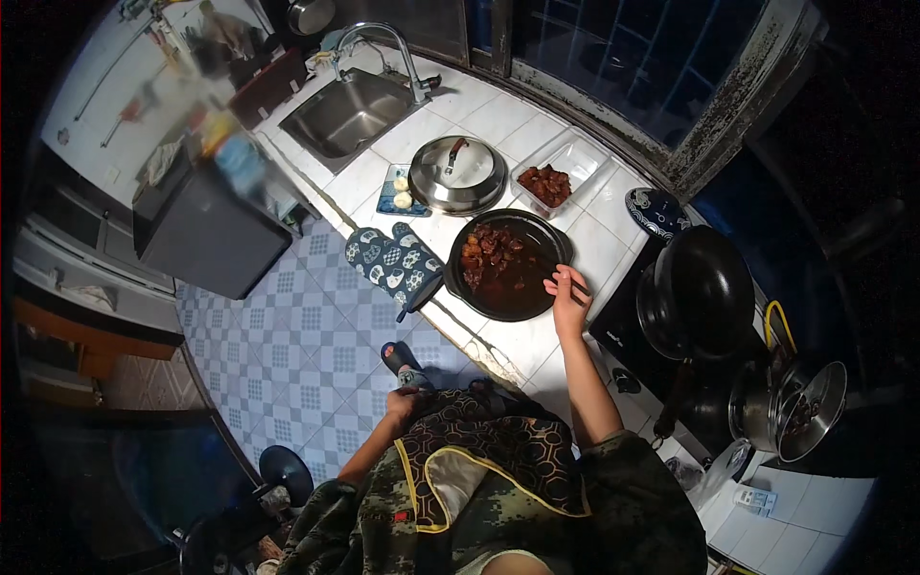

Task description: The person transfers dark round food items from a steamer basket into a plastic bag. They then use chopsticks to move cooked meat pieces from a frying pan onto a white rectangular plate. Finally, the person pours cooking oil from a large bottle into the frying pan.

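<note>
My right hand (570, 298) grips dark chopsticks (581, 287) at the right rim of a black clay pot (458, 289). Inside the pot, chunks of braised meat (489, 248) lie in dark brown sauce, mostly toward the far left side. Down by my waist, my left hand (406, 402) rests against the patterned apron (496, 431); its fingers are partly hidden, so whether it holds anything is unclear. Beyond the pot stands a clear plastic container (593, 169) with more meat pieces (548, 185) at its near end. A steel lid with a glass top (460, 172) sits beside it.
A blue oven mitt (395, 262) overlaps the counter edge, left of the pot. Pale pieces of food lie on a small blue plate (388, 205). At the back left is a steel sink (345, 118). A black wok (708, 291) and a steel pot (755, 402) stand to the right.
</note>
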A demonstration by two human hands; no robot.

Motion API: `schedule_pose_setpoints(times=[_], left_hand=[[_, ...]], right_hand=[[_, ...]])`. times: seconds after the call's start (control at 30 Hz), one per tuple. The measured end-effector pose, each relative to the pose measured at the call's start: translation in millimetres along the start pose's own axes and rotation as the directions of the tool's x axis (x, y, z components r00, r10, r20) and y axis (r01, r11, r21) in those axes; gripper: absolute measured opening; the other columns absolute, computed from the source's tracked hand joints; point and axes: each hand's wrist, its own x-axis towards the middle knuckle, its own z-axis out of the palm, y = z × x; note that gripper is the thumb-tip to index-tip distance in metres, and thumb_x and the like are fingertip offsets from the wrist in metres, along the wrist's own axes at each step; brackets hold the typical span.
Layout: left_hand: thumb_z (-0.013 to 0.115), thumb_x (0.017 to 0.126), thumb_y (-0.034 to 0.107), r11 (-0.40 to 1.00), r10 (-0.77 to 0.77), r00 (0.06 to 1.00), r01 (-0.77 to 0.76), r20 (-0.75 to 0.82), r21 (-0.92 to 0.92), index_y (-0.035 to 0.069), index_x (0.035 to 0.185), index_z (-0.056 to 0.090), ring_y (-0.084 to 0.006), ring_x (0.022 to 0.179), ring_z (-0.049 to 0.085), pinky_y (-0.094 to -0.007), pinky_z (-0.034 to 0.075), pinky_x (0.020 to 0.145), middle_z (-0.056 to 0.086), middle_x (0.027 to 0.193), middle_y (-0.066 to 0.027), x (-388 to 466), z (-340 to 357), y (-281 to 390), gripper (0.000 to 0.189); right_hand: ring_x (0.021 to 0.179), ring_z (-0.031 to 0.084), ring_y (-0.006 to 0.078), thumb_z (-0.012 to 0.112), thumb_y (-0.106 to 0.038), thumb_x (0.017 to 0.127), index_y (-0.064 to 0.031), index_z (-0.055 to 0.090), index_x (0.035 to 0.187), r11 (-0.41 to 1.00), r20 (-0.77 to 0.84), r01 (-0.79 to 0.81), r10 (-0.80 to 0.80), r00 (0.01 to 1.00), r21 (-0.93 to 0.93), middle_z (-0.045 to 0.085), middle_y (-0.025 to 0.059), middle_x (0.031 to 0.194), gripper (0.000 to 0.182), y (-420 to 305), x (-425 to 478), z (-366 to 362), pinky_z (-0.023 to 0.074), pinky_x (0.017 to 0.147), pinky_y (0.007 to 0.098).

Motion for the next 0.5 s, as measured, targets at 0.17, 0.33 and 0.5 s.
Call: schedule_pose_setpoints(times=[0.17,0.33,0.5], left_hand=[[0.069,0.068,0.01,0.996,0.007,0.999,-0.003,-0.042,0.088,0.0,0.096,0.063,-0.0149,0.064,0.059,-0.025,0.049,0.06,0.064,0.079,-0.0097,-27,5,24,0.03],[0.07,0.068,0.013,0.991,0.041,0.999,-0.041,0.002,0.129,0.002,0.094,0.065,-0.0143,0.065,0.059,-0.0256,0.049,0.062,0.065,0.079,-0.0084,-11,-1,9,0.029],[0.066,0.068,0.009,0.98,0.011,0.999,-0.001,-0.05,0.199,-0.001,0.094,0.063,-0.016,0.067,0.06,-0.0268,0.049,0.063,0.064,0.081,-0.0104,-30,7,33,0.028]], right_hand=[[0.066,0.063,0.0194,0.048,-0.022,0.089,0.0052,0.056,0.098,1.0,-0.12,0.017,-0.015,0.993,0.017,0.06,0.0134,0.083,0.03,1,1,-9,0.0505,0.059,0.0249],[0.068,0.063,0.0287,0.052,-0.018,0.083,0.0062,0.053,0.097,0.927,-0.262,-0.144,0.242,0.934,0.346,0.058,0.0195,0.084,0.028,-3,5,-25,0.053,0.063,0.0307],[0.085,0.057,0.0292,0.048,-0.019,0.085,0.0076,0.049,0.089,0.63,-0.228,-0.291,0.611,0.759,0.719,0.051,0.0204,0.093,0.027,10,12,-52,0.0533,0.074,0.031]])
